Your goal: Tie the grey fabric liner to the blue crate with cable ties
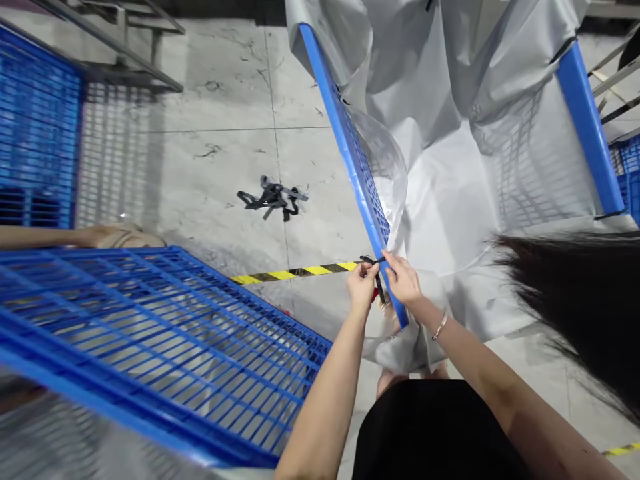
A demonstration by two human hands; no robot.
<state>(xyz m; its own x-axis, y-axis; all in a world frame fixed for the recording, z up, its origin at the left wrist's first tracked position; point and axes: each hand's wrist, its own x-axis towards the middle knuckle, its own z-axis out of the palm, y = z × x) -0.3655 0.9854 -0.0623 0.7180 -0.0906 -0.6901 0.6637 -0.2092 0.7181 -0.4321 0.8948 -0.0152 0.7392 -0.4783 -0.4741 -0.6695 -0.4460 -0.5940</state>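
Both my hands meet at the near end of a blue mesh cage's top rail. My left hand pinches one end of a thin black strap that wraps the rail. My right hand has its fingers closed on the strap's other end, right at the rail. A grey plastic liner hangs inside the cage and drapes over its edge below my hands. A bracelet sits on my right wrist.
A blue mesh panel lies flat at lower left. A bundle of black straps lies on the grey tiled floor. Yellow-black tape crosses the floor. Another blue cage stands far left. Another person's forearm shows at left.
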